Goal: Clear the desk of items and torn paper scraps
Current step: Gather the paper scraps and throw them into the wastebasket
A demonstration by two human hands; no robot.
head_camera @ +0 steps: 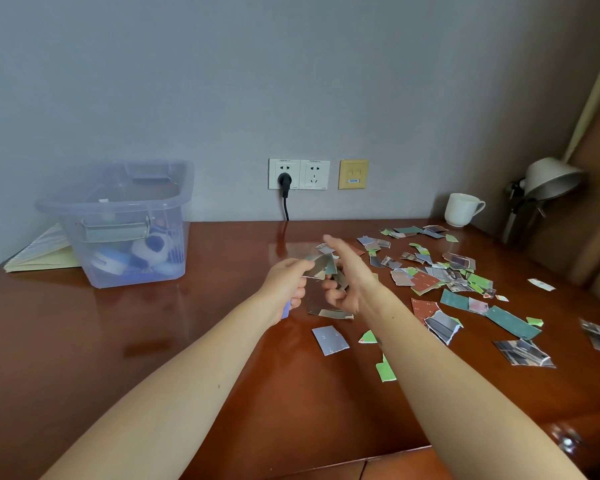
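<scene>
The clear bin (pixel 70 206) on the table (pixel 153 341) holds a plush toy (pixel 155 249) and other small items. The left hand (pixel 286 285) and right hand (pixel 345 277), close together, both pinch torn paper scraps (pixel 323 266).

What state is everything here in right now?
Left hand: pinching a paper scrap.
Right hand: fingers part curled, grip unclear.
Torn scraps: scattered on desk.
Plastic bin: lidless, holding items.
Mug: upright.
Plug: in socket.
</scene>
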